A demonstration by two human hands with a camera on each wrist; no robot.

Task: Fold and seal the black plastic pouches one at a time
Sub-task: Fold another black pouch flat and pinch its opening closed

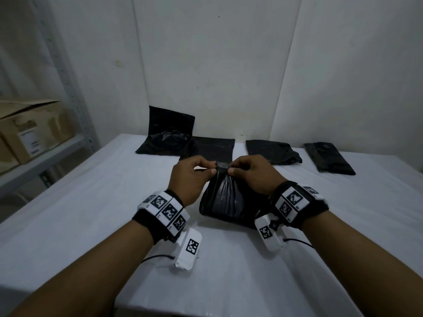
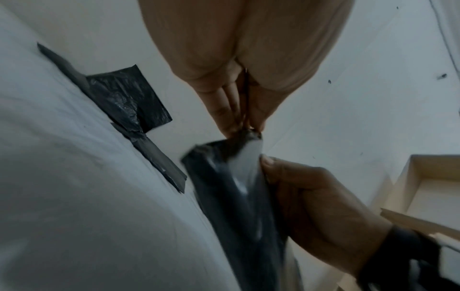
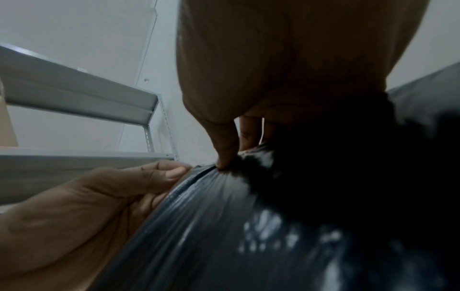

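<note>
A crinkled black plastic pouch (image 1: 229,200) rests on the white table (image 1: 91,202) in front of me, its top edge lifted. My left hand (image 1: 211,169) and right hand (image 1: 231,170) pinch that gathered top edge side by side, thumbs toward me. In the left wrist view the left hand's fingertips (image 2: 234,128) nip the pouch (image 2: 236,196) at its tip, and the right hand (image 2: 311,196) grips just below. The right wrist view shows the right thumb (image 3: 224,153) pressed into the glossy pouch (image 3: 224,226), with the left hand (image 3: 99,196) beside it.
Several other black pouches lie along the far edge by the wall: one propped up (image 1: 169,131), one flat (image 1: 210,147), two folded ones at the right (image 1: 272,152) (image 1: 329,159). A grey metal shelf (image 1: 45,161) with a cardboard box (image 1: 34,133) stands to the left.
</note>
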